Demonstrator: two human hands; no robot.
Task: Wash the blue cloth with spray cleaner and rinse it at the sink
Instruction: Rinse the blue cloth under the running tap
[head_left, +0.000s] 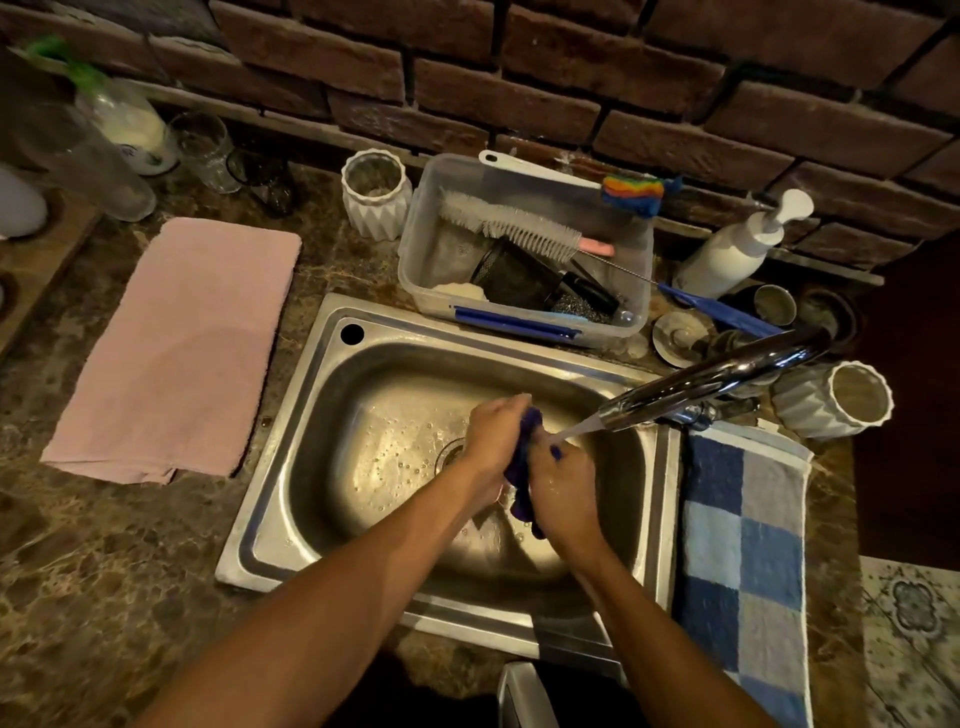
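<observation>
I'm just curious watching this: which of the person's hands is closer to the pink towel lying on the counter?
Left. The left hand grips the blue cloth over the sink, on the side facing the pink towel. The right hand grips the cloth from the far side, under the faucet.

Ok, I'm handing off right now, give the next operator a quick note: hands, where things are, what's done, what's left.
Left hand: grip on the upper part of the cloth.
Right hand: grip on its lower part; the cloth is bunched between both hands.
Place: over the sink basin, near the drain. The tap is running and its stream lands where the hands hold the cloth.
Done: rinsing is under way. No spray cleaner is clearly in view, so I cannot confirm the spraying step.
Left: finish rinsing, probably wring the cloth out, shut the tap.
</observation>
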